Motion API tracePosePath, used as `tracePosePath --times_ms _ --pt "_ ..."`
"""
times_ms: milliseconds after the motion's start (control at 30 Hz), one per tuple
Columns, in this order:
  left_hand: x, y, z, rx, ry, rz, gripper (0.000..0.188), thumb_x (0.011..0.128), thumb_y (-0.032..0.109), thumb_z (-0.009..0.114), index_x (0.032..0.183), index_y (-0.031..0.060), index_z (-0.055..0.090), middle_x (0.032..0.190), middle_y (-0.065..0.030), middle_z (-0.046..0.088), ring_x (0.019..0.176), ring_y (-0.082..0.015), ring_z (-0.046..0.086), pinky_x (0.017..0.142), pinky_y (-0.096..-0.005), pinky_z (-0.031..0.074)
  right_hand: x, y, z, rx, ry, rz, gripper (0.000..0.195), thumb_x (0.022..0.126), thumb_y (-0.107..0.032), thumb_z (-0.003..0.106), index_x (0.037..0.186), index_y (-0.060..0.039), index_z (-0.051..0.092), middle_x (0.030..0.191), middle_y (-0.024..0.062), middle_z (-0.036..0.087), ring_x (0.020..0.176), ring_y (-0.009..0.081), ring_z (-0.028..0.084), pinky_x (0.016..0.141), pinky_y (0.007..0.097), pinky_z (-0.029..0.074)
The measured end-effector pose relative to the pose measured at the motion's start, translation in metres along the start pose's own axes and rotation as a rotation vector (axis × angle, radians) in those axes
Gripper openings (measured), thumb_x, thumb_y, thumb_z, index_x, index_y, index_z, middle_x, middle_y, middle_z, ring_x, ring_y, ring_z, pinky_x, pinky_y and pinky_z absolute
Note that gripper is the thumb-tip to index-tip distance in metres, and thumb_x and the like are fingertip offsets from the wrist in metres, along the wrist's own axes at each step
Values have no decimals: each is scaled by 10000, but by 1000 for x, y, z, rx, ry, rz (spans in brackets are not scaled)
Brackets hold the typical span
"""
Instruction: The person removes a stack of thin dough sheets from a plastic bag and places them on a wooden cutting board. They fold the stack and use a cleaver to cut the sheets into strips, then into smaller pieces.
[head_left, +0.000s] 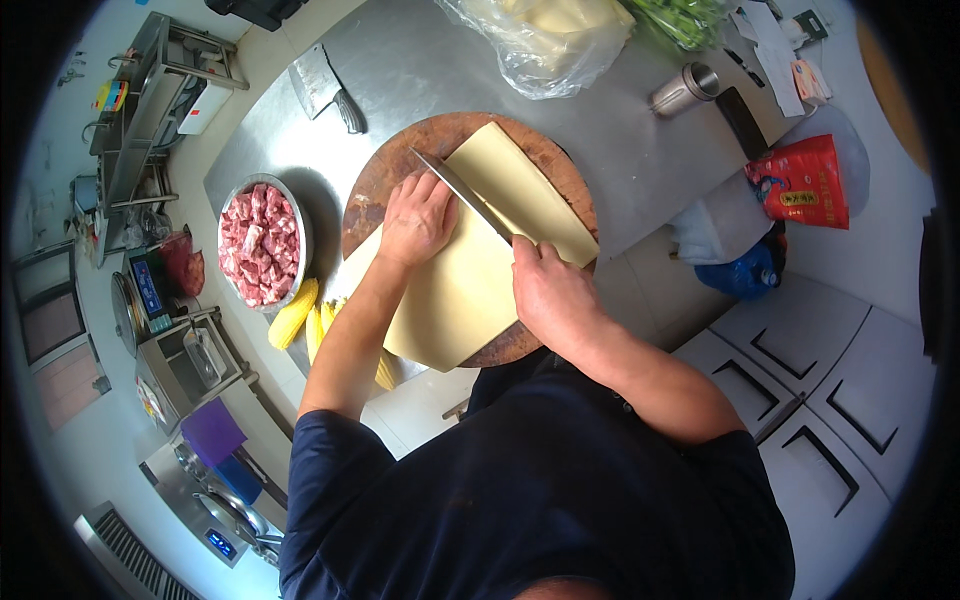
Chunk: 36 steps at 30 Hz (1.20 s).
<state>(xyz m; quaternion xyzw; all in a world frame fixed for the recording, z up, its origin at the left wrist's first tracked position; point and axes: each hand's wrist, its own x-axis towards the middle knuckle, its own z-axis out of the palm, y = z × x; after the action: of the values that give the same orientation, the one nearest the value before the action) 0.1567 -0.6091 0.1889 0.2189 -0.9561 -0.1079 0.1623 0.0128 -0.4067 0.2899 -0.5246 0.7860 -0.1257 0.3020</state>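
On a round wooden chopping board (379, 176) lies a stack of pale yellow sheets, which look like tofu skin (457, 292). My left hand (417, 221) rests palm down on the stack, close beside the blade, gripping nothing. My right hand (553, 292) is closed around the handle of a kitchen knife (466, 193), whose handle is hidden in the fist. The blade stands on edge across the sheets, slanting from upper left to lower right. Beyond it lies a separate-looking section of the sheets (529, 187), with a narrow gap along the blade.
The board sits on a steel table (420, 67). At left are a metal bowl (306, 247) of raw meat chunks (259, 244), corn cobs (294, 315) and a cleaver (319, 82). Farther back stand a plastic bag (551, 45) of pale sheets, green vegetables (682, 22) and a steel cup (682, 90).
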Motion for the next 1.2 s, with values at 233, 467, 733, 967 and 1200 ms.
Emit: tracePosePath --times_ms 233,467,733,967,1200 --pt "-6 -15 9 -52 47 24 321 921 107 694 1238 58 686 1308 -125 674 1155 -334 655 988 -437 567 22 3 -3 -59 -93 69 133 1031 -88 521 1051 41 546 884 304 725 860 489 745 755 577 612" --pt "-12 -14 17 -83 101 14 340 899 92 726 1232 41 686 1293 -125 687 1146 -330 666 994 -417 566 40 4 7 -117 -147 196 188 1029 -124 549 1106 47 534 866 322 724 880 513 730 821 594 588" --pt "-20 -17 26 -80 118 5 334 889 111 729 1214 45 691 1281 -113 679 1152 -317 661 997 -417 563 44 22 26 -81 20 151 288 1041 -258 606 1054 28 579 852 321 709 850 534 697 781 595 566" --pt "-32 35 13 -107 65 -193 369 902 201 742 1230 53 664 1333 -128 642 1265 -336 610 1053 -459 515 50 42 23 18 65 98 313 1025 -266 638 993 42 596 895 319 716 866 535 694 791 592 561" --pt "-51 40 26 -111 161 -238 444 914 239 736 1303 49 640 1404 -133 615 1318 -329 583 1126 -465 465 44 19 8 -89 -5 42 274 1040 -216 616 998 52 581 884 323 708 874 531 696 791 596 551"
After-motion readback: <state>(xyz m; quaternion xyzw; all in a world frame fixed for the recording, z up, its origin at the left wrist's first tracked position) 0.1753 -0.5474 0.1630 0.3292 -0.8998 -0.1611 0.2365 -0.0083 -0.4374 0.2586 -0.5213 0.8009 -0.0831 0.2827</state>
